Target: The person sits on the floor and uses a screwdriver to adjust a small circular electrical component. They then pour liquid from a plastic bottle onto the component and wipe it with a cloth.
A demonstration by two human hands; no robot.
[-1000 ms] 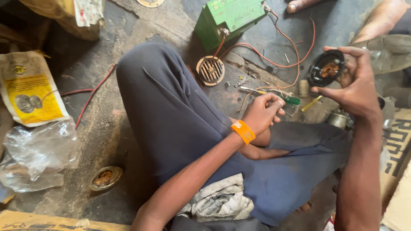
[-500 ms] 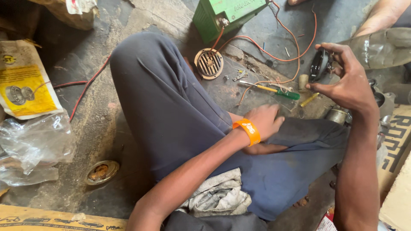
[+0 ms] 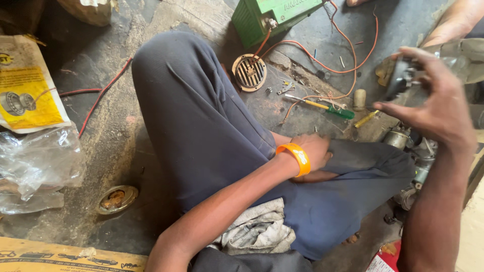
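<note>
The right hand [image 3: 436,108] is raised at the right of the view, its grip closed around a small dark round metal part [image 3: 403,78]; motion blur smears the part, so its shape and face are hard to make out, and the fingers cover much of it. The left hand [image 3: 312,151], with an orange wristband [image 3: 297,158] on its wrist, rests on the folded leg in dark blue trousers [image 3: 201,131]; its fingers curl under, and I cannot tell whether the grip holds anything.

On the grey concrete floor [image 3: 116,126] beyond the knee lies a round slotted metal horn grille [image 3: 249,72], with a green-and-yellow-handled screwdriver [image 3: 325,107] near it. A green box-shaped battery [image 3: 267,17], cut off by the top edge, trails orange wires [image 3: 363,55]. A crumpled grey rag [image 3: 257,229] sits in the lap. At the left are a yellow printed packet [image 3: 30,90], partly out of view, clear crumpled plastic [image 3: 38,161] and a rusty round metal cap [image 3: 117,199]. Another person's limb [image 3: 454,22] is cut off at the top right.
</note>
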